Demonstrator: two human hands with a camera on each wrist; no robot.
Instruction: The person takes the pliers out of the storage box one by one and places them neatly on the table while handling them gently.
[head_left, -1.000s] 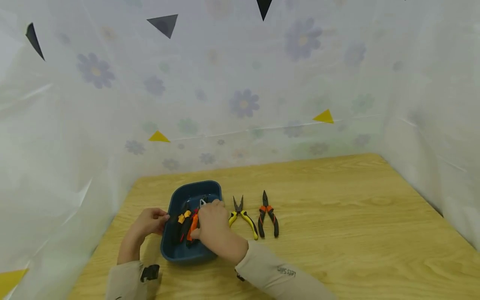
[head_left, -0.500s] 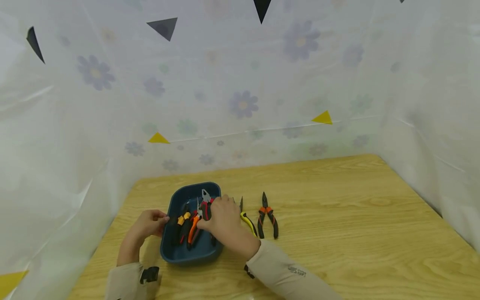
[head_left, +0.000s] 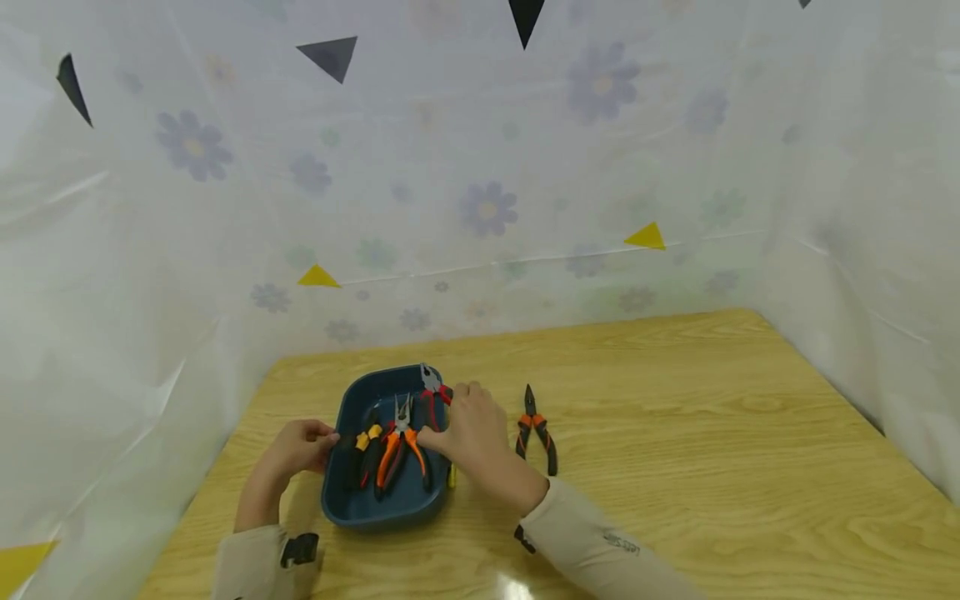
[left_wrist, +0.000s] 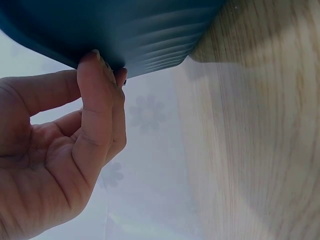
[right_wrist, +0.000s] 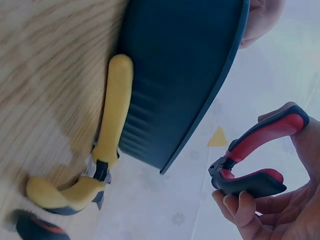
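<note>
In the head view a dark blue plastic bin (head_left: 390, 521) stands on the table. My left hand (head_left: 296, 448) pinches its left rim between thumb and fingers; the left wrist view shows the fingertips on the bin wall (left_wrist: 150, 35). My right hand (head_left: 476, 429) holds red-and-black pliers (right_wrist: 265, 135) by the handles, raised above the bin's right rim, their metal head (head_left: 430, 377) pointing away. Inside the bin lie orange-handled pliers (head_left: 392, 454) and black tools with yellow-orange bands (head_left: 363, 446). Yellow-handled pliers (right_wrist: 114, 115) lie just right of the bin, mostly hidden by my right hand in the head view.
Black-and-orange needle-nose pliers (head_left: 530, 421) lie on the wooden table (head_left: 675, 433), right of my right hand. White plastic sheeting (head_left: 487, 125) with flower prints walls the table at the back and sides.
My right hand has lifted the red-and-black pliers from inside the bin and carried them right, to its right rim. The orange-handled pliers are now uncovered. My left hand has stayed on the rim.
</note>
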